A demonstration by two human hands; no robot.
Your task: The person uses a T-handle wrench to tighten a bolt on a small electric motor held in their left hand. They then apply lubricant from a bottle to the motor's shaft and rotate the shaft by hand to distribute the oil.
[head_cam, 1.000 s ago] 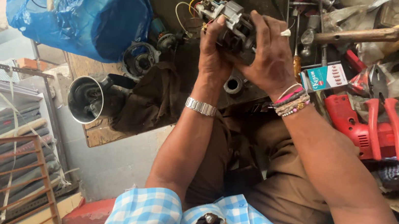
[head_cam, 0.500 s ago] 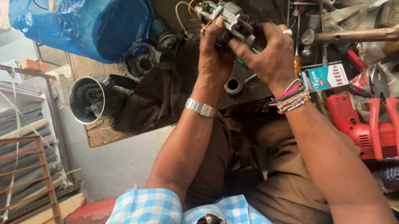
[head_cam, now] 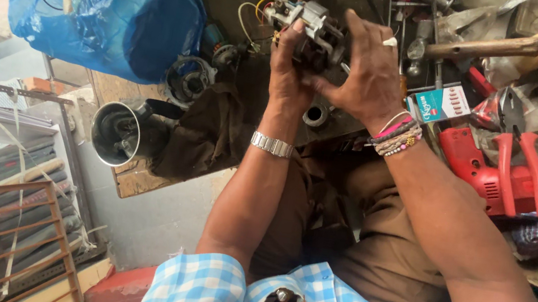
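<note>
Small electric motor of grey metal with dark windings and yellow and red lead wires [head_cam: 309, 28], held above the cluttered workbench top [head_cam: 140, 186] between both hands. Left hand [head_cam: 290, 71] grasps its near side; right hand [head_cam: 366, 70] clasps it from the right. Judged dense, rigid and heavy for its bulk; best gripped by the metal frame, since windings and wires look fragile
</note>
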